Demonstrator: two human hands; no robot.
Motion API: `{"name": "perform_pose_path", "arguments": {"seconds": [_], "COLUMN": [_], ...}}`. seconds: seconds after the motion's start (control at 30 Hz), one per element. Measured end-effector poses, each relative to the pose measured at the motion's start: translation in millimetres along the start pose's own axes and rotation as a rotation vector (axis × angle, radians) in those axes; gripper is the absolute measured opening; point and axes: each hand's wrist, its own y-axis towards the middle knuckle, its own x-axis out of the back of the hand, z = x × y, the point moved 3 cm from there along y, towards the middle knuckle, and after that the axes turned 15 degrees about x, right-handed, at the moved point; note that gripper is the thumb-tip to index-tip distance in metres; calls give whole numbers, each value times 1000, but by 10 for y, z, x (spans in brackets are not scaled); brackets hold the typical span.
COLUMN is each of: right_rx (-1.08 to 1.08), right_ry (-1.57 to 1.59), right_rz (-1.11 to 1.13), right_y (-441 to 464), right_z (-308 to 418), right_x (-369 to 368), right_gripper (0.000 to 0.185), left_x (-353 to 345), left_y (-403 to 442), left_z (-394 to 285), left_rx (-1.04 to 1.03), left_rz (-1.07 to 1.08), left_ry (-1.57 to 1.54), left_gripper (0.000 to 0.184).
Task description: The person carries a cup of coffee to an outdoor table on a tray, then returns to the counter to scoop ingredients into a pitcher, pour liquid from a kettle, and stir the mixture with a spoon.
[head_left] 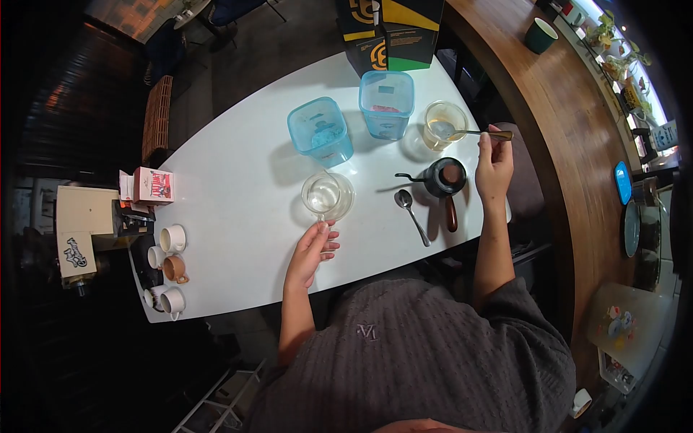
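My left hand [309, 254] pinches the handle of a clear glass pitcher [326, 196] that stands on the white table. Between the fingers of my right hand [495, 167] is a spoon [498, 135] with a brown handle. Its far end dips into a glass [442, 115] of pale yellowish liquid. A small black kettle [436, 173] with a thin spout and wooden handle sits below that glass. Beside the kettle lies a metal spoon [413, 219]. Two blue translucent containers stand behind: one [334, 153] holds something blue, the other [387, 128] something pinkish.
Black, yellow and green boxes [409, 47] stand at the table's far end. Several cups [173, 268], a red and white box [154, 185] and a cream-coloured machine [76, 220] are on the left. A wooden counter [538, 137] curves along the right, bearing a green cup [540, 37].
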Motion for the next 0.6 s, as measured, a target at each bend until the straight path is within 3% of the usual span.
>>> {"name": "perform_pose_path", "arguments": {"seconds": [0.13,0.33,0.47,0.6], "right_rx": [-88,49,19,-12], "right_ry": [-71,-218,-244,-256], "right_rz": [-25,58,58,-39], "right_y": [42,102,89,78], "right_z": [116,366,391,381], "right_x": [-51,-123,-126,-72], "right_gripper": [27,27,26,25], "left_x": [44,102,153,167], "left_y": [22,144,205,215], "left_z": [-41,-58,-53,-66], "left_rx": [60,65,7,13], "left_rz": [2,4,36,40], "left_ry": [41,110,175,180], "left_gripper": [45,41,39,39]}}
